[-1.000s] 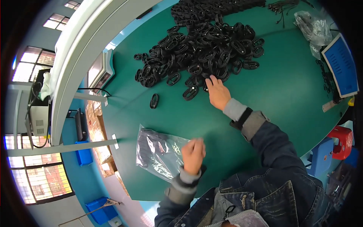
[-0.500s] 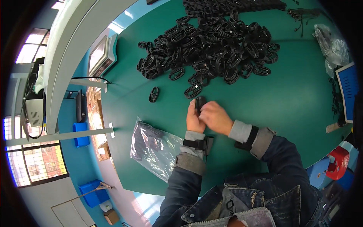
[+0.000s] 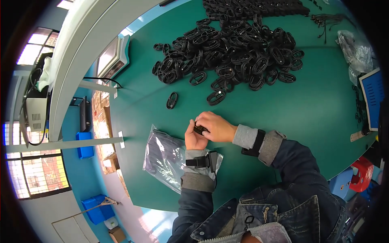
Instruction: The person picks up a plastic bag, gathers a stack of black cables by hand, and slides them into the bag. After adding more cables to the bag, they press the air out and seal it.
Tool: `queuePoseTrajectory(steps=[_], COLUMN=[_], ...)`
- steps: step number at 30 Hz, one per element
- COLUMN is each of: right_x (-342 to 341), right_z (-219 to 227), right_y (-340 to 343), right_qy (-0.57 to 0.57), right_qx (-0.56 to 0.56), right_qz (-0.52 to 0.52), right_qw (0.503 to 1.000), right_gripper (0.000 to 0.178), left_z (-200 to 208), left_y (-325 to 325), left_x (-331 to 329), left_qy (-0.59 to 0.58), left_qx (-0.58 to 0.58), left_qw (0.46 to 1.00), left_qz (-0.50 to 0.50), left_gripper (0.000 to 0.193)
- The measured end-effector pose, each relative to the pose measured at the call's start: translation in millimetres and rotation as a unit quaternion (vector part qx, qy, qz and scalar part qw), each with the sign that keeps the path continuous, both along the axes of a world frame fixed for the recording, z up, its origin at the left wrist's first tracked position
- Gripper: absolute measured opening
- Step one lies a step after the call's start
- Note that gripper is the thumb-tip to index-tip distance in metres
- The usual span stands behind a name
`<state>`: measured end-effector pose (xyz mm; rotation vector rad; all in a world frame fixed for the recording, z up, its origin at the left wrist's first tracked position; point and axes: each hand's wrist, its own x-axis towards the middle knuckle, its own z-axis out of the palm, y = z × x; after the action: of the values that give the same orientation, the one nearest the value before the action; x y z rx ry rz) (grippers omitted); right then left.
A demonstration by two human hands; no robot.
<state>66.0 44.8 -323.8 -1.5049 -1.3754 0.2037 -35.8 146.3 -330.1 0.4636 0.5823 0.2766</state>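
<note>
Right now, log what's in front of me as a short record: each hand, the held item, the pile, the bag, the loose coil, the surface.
Left hand: gripping the held item
Right hand: fingers over the same item
Held item: black coiled cable, partly hidden
Pile: many black coiled cables, beyond the hands
Bag: clear plastic bag, dark contents, partly under left forearm
Loose coil: small black oval coil, left of pile's near edge
Surface: green tabletop

The bare left hand [image 3: 195, 138] and bare right hand [image 3: 216, 127] partly hide a small black bundle [image 3: 199, 130]; the grey-cuffed left forearm [image 3: 197, 182] covers part of a clear plastic bag [image 3: 164, 158]. The top edge crops massed black coiled cables [image 3: 253, 8].
</note>
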Motion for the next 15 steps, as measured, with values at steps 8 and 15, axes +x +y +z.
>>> queuePoseTrajectory(steps=[8,15], right_x=[40.3,10.0], right_z=[-7.5,19.9], right_y=[20.7,5.0], right_qy=[-0.141,-0.055], right_qx=[-0.232,-0.122], right_qz=[-0.329,-0.223], right_qw=[0.904,0.966], right_gripper=[0.023,0.025], left_z=[5.3,0.1], left_y=[19.3,33.2], left_x=[0.4,-5.9], left_qy=[0.018,0.067], left_qx=[-0.015,-0.071], left_qw=[1.0,0.995], left_qz=[0.0,0.003], left_gripper=[0.022,0.031])
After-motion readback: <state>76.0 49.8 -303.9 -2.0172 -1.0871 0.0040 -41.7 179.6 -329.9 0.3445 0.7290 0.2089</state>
